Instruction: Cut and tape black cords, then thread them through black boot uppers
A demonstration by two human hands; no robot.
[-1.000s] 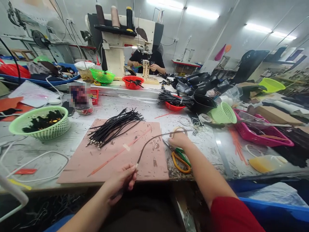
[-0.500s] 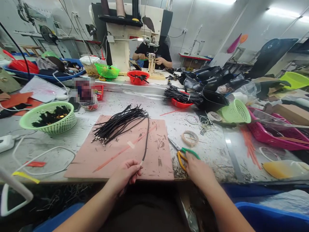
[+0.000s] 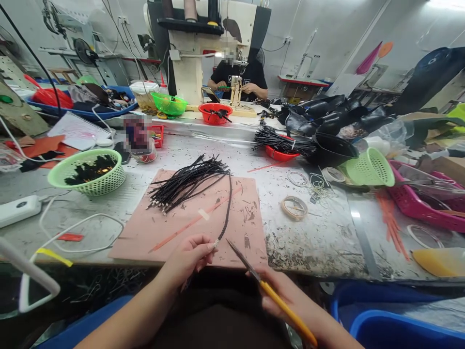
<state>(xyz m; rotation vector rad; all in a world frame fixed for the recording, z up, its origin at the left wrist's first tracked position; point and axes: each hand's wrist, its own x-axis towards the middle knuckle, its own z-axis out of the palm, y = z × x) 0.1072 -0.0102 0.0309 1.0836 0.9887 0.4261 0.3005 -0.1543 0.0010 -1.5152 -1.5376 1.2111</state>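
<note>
Between thumb and fingers, my left hand (image 3: 192, 254) pinches the pale end of a black braided cord (image 3: 229, 206) above the front of a pink board (image 3: 174, 242). The cord's other end runs back to a bundle of black braided cords (image 3: 185, 186) with pale tips, lying on the board. My right hand (image 3: 279, 293) is closed around scissors (image 3: 271, 291) with a yellow handle showing. Their blades point toward my left hand, with the tip just right of the cord and apart from it.
Right of the board lies a tape roll (image 3: 293, 208). A green basket (image 3: 87, 174) of black pieces stands left. More black cords (image 3: 283, 143) rest on a red bowl (image 3: 281, 154). Across the table, a person (image 3: 238, 80) works at a sewing machine (image 3: 187, 63).
My right hand has picked the scissors up from the table beside the board and brought them left, near the cord end. My left hand still pinches the cord. The view has shifted slightly.
</note>
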